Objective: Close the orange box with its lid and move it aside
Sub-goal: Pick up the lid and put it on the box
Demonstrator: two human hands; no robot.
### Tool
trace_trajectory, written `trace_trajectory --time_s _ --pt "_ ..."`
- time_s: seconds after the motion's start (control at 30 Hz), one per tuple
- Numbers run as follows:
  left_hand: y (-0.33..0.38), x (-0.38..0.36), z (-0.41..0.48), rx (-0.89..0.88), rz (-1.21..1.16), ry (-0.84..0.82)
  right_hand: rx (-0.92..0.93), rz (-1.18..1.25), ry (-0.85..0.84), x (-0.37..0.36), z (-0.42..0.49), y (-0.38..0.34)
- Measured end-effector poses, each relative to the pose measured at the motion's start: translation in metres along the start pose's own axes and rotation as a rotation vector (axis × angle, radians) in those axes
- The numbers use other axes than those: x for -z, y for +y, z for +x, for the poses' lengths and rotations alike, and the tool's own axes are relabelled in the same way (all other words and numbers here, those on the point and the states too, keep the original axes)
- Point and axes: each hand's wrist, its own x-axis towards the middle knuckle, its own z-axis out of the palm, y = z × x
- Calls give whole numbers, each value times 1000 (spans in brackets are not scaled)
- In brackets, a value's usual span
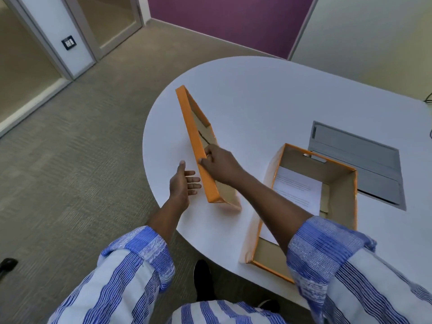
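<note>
One orange box point(336, 183), one lid point(198, 146), two hands, one sheet of paper point(297, 190), all on or over one white counter point(257, 90) with a rounded end. Box open, lying near the counter's near edge, its long axis running away from that edge; near corner hidden behind the right sleeve point(339, 253) and forearm. Inside the box: the white printed sheet lying flat on the brown cardboard floor, text too small to read; a slot-shaped handle cut in the far wall. Lid tipped up on one long side, toward the rounded left end of the counter, well clear of the box, brown inside facing right, orange rim facing left; dark mark on the inner face, possibly a tear or a shadow, hard to tell. Right hand point(219, 167) reaching across from the box side, fingers point(205, 160) pinched on the lid's upper long rim near its middle. Left hand point(182, 185) just beside the lid's outer face near its lower end, fingers point(192, 183) spread wide and straight, holding nothing; contact with the lid not clear. One grey recessed panel point(355, 160) set in the counter beyond the box, near its right side.
</note>
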Motion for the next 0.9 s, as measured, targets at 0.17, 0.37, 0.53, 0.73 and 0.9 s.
trace_trajectory --time_s 0.17,0.37,0.53,0.73,0.9 --pt "-26 -22 -15 121 109 -60 -40 450 -50 61 -28 6" --pt "-40 -59 -45 77 18 -114 -76 562 10 125 -80 52" --pt "-47 -95 -77 -152 223 52 -188 381 249 166 -130 108" --pt "-44 -146 -117 -374 498 -11 -291 238 459 181 -190 185" --pt "-53 -177 -139 -513 804 -28 -462 129 573 158 -230 238"
